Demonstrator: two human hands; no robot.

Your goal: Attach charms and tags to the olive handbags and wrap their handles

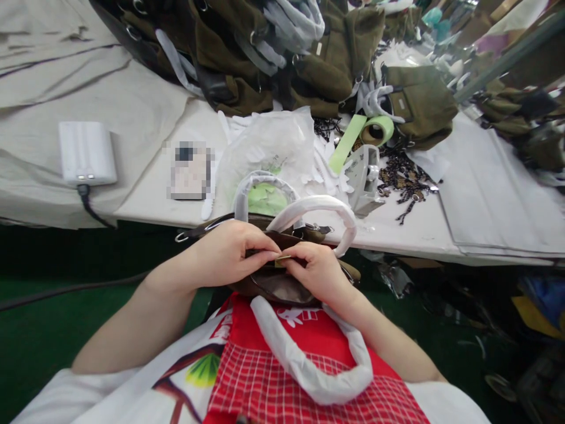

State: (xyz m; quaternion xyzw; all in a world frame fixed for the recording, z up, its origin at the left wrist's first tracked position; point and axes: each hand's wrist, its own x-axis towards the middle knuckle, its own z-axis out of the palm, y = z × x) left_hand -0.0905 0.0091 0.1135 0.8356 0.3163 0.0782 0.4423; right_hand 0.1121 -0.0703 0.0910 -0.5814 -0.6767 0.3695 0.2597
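Observation:
An olive-brown handbag [286, 288] rests on my lap against the table's front edge, its zipped mouth open. White wrapping covers its handles; one handle [318, 388] hangs towards me and another handle [346, 218] stands up on the far side. My left hand [241, 250] is closed in a pinch over the opening. Opposite it, my right hand [315, 268] pinches too, and the fingertips nearly meet. Between them shows a small flat gold-tan piece [282, 259], gripped by both hands; its exact kind is too small to tell.
On the white table [145, 200] lie a white power adapter [87, 153], a blurred phone-like item [190, 171], a plastic bag [273, 141], a tape dispenser [364, 179], green tape [348, 144] and dark chains [404, 176]. Several olive bags [326, 65] are heaped behind.

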